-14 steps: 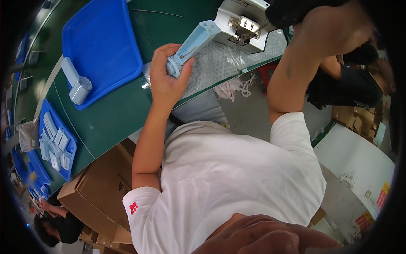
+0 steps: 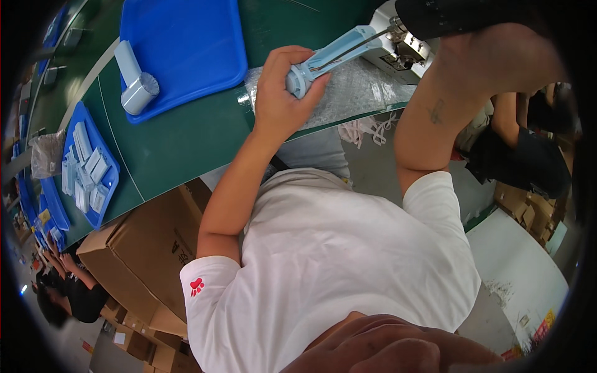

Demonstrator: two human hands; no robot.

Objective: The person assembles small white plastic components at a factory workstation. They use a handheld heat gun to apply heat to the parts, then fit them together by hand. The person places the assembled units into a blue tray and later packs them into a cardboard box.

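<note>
My left hand (image 2: 280,93) is closed around the rounded end of a light blue plastic housing (image 2: 349,45), a long open channel that points away to the upper right. My right hand (image 2: 504,59) grips a black power screwdriver (image 2: 457,15) near the upper right edge of the view. Its long thin bit (image 2: 354,51) runs down along the channel, with the tip inside the housing close to my left fingers. Whether the tip sits on a screw is too small to tell. Behind the bit stands a silver metal screw feeder (image 2: 388,59), partly covered by the screwdriver.
Clear bubble wrap (image 2: 348,93) lies under the feeder on the green table (image 2: 186,152). A large blue tray (image 2: 205,56) is to the left, with a light blue assembled piece (image 2: 140,93) on its edge. Another blue tray (image 2: 111,186) holds several small parts. A cardboard box (image 2: 143,248) stands below.
The screwdriver has come away from the feeder, and its bit now reaches into the housing. My left hand has shifted right with the housing. The whole view has swung slightly.
</note>
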